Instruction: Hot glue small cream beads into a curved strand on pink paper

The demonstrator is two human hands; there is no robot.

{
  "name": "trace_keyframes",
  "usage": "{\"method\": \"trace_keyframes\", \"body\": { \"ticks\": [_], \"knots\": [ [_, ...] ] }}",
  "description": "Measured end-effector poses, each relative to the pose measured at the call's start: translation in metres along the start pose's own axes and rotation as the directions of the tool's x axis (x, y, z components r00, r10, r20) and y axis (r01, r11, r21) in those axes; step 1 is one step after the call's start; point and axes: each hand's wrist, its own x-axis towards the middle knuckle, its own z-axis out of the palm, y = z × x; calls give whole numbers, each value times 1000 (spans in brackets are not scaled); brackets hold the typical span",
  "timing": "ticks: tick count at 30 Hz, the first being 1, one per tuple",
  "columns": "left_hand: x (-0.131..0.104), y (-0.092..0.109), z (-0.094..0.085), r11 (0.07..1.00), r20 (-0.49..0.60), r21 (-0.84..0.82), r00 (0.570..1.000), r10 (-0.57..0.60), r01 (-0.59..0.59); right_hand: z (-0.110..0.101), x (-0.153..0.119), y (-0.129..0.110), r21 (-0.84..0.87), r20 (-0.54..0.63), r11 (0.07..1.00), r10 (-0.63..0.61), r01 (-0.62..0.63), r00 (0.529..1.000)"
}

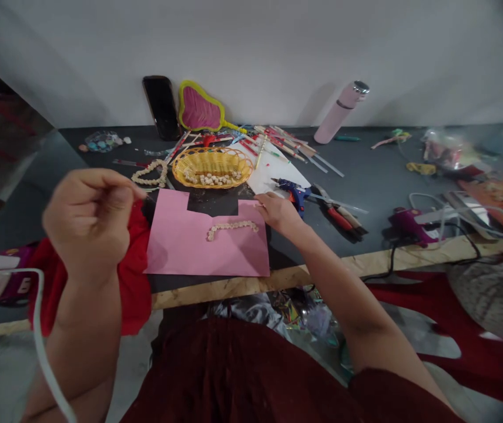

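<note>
My left hand (90, 217) is raised at the left, thumb and forefinger pinched together; whatever lies between them is too fine to make out. Over the upper right corner of a pink sheet of paper (185, 252), my right hand (280, 212) has its fingertips drawn together, with a tiny pale bit showing there. A row of cream, knobbly bead-like pieces (234, 225) lies curved on the sheet just below that hand. Behind the sheet stands a yellow woven basket (180, 179) with similar loose pieces inside. A looped strand of such pieces (134, 176) rests left of the basket.
A blue glue gun (295, 194) and pliers (339, 217) lie to the right. Behind are a phone (162, 108), a yellow-framed hand mirror (202, 107), a pink bottle (339, 114) and several sticks (284, 141). Red cloth (134, 264) hangs over the table's front edge.
</note>
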Motion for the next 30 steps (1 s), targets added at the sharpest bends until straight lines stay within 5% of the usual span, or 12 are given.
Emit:
{"method": "trace_keyframes", "body": {
  "ticks": [3,8,12,15,20,25,30],
  "knots": [
    [-20,-3,-2,998,195,10,979,56,-59,1,8,-5,-56,52,998,25,-22,998],
    [-49,-14,-2,995,464,-101,884,61,-16,10,13,0,-32,52,999,-6,8,999],
    [-71,-16,6,994,636,-105,766,92,-33,18,9,13,46,-42,999,-27,29,999],
    [-85,-14,17,988,674,-98,723,152,-116,19,-5,20,114,-140,992,-39,55,989],
    [-97,-12,33,970,665,-82,712,226,-230,16,-50,14,362,-332,925,17,111,943],
    [-97,-9,38,945,655,-151,687,315,-289,19,-86,-6,474,-332,877,101,73,938],
    [-84,-9,35,966,594,-72,767,242,-249,12,-91,-17,404,-267,905,-23,133,963]
  ]
}}
